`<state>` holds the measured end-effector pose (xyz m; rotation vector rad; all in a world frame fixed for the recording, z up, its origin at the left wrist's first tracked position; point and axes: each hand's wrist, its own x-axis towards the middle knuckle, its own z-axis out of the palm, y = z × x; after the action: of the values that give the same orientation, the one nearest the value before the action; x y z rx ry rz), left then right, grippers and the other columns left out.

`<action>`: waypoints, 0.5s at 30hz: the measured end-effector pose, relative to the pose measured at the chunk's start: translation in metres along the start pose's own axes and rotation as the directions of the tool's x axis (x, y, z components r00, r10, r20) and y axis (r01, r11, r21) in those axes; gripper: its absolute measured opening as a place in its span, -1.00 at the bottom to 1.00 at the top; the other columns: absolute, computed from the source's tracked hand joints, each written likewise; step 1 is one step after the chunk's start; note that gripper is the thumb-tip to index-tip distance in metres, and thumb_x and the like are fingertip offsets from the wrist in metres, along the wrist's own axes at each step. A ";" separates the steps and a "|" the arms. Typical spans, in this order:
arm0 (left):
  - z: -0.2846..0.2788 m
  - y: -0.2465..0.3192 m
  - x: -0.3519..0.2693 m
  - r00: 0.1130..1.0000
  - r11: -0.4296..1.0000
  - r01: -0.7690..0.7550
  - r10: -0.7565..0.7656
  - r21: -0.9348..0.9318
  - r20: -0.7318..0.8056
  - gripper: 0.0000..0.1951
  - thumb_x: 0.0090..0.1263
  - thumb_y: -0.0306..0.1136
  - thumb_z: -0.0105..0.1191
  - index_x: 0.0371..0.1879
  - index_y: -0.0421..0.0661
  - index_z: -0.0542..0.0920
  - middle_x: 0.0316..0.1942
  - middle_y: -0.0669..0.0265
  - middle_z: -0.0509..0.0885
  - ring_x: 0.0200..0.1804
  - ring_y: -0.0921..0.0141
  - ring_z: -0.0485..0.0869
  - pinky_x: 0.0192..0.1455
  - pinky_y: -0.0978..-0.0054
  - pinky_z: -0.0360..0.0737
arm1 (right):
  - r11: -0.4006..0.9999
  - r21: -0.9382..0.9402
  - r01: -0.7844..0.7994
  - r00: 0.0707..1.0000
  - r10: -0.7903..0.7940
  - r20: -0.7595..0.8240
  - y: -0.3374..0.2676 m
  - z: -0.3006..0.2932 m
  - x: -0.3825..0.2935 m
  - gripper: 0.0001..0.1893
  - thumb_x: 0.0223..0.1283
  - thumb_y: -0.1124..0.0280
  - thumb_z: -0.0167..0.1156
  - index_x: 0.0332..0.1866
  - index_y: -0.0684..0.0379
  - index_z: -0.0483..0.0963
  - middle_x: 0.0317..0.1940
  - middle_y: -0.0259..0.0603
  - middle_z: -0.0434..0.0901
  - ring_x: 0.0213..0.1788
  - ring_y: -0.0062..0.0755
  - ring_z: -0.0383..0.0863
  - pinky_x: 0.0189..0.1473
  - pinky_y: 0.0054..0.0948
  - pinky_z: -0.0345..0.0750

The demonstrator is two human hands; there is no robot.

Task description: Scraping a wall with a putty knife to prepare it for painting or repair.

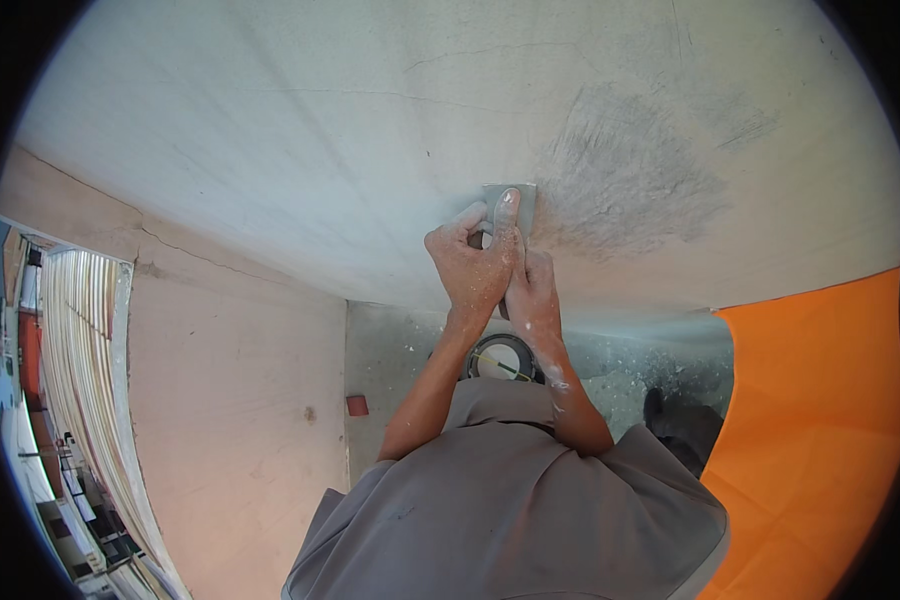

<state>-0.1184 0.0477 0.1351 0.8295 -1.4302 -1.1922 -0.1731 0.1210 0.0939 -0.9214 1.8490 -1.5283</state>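
Note:
Both my hands are raised together in front of a plastered wall (330, 142), white dust on their skin. My left hand (480, 259) has its thumb or a finger pressed along the flat of a putty knife's blade (526, 206). Just beneath, my right hand (534, 289) is closed around the tool's handle, which is mostly hidden by the fingers. The blade's top edge lies at the wall surface. To its right is a rough, grey scraped patch (630, 172). Thin cracks run through the plaster above and to the left.
Below my hands a round bucket (501, 358) stands on the speckled floor (607, 352). A small red block (357, 406) lies by the left wall (232, 375). An orange sheet (810, 420) hangs at right, beside a dark object (682, 424). An opening with a striped curtain (82, 322) is far left.

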 end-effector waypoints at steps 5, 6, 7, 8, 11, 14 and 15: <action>0.004 -0.031 -0.004 0.999 0.999 0.018 -0.019 -0.033 -0.040 -0.50 0.46 -0.28 0.32 -0.72 -0.17 0.40 -0.73 0.61 0.30 -0.58 0.73 0.21 -0.60 0.57 0.09 | 0.999 -0.051 0.007 1.000 -0.005 0.031 0.006 -0.003 0.007 -0.37 0.63 0.08 -0.06 -0.44 0.51 0.43 -0.69 -0.01 0.34 -0.60 -0.30 0.35 -0.43 -0.14 0.36; 0.005 -0.032 -0.004 0.999 0.999 -0.026 0.025 -0.024 -0.038 -0.50 0.47 -0.27 0.32 -0.71 -0.17 0.42 -0.73 0.61 0.29 -0.58 0.73 0.21 -0.60 0.57 0.09 | 0.999 -0.051 0.005 1.000 -0.004 0.027 0.004 -0.004 0.009 -0.37 0.63 0.08 -0.06 -0.45 0.51 0.42 -0.69 0.00 0.32 -0.60 -0.28 0.33 -0.43 -0.12 0.35; 0.004 -0.033 -0.005 0.999 0.999 -0.022 0.021 -0.024 -0.037 -0.50 0.47 -0.27 0.32 -0.71 -0.17 0.42 -0.73 0.61 0.29 -0.58 0.73 0.21 -0.60 0.57 0.09 | 0.999 -0.052 0.001 1.000 0.001 0.028 0.006 -0.004 0.008 -0.37 0.63 0.08 -0.06 -0.45 0.51 0.42 -0.69 0.00 0.32 -0.60 -0.28 0.33 -0.43 -0.12 0.35; 0.002 -0.034 -0.006 0.999 1.000 -0.021 0.021 -0.005 -0.044 -0.51 0.47 -0.27 0.32 -0.71 -0.18 0.43 -0.73 0.60 0.29 -0.58 0.72 0.21 -0.60 0.57 0.09 | 0.997 -0.065 0.046 0.999 -0.044 0.028 0.009 -0.003 0.006 -0.38 0.63 0.08 -0.07 -0.44 0.51 0.42 -0.69 0.00 0.32 -0.59 -0.31 0.33 -0.43 -0.13 0.36; 0.002 -0.015 0.003 0.999 1.000 -0.017 0.017 -0.012 -0.044 -0.51 0.46 -0.27 0.32 -0.72 -0.18 0.44 -0.74 0.60 0.29 -0.59 0.72 0.20 -0.59 0.56 0.07 | 0.997 -0.045 0.066 0.997 -0.064 0.046 0.001 -0.003 0.011 -0.38 0.64 0.07 -0.07 -0.41 0.50 0.43 -0.68 -0.03 0.34 -0.57 -0.36 0.34 -0.41 -0.16 0.37; 0.001 -0.013 -0.001 0.999 1.000 -0.009 0.008 -0.022 -0.050 -0.50 0.46 -0.26 0.33 -0.72 -0.18 0.42 -0.75 0.59 0.28 -0.59 0.71 0.18 -0.59 0.55 0.04 | 1.000 0.010 0.004 0.997 -0.005 0.073 0.002 0.001 0.006 -0.39 0.64 0.07 -0.08 -0.40 0.50 0.42 -0.67 -0.08 0.36 -0.54 -0.42 0.35 -0.40 -0.18 0.38; 0.000 -0.016 -0.004 0.998 1.000 0.015 -0.015 -0.005 -0.056 -0.50 0.45 -0.25 0.33 -0.72 -0.17 0.42 -0.75 0.59 0.28 -0.58 0.71 0.17 -0.59 0.55 0.03 | 0.998 0.027 -0.051 0.996 0.049 0.080 0.003 0.003 0.002 -0.39 0.65 0.07 -0.09 -0.41 0.50 0.41 -0.66 -0.11 0.37 -0.53 -0.45 0.35 -0.40 -0.19 0.38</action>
<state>-0.1189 0.0468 0.1185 0.8658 -1.3773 -1.1739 -0.1723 0.1176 0.0906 -0.9027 1.7758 -1.4640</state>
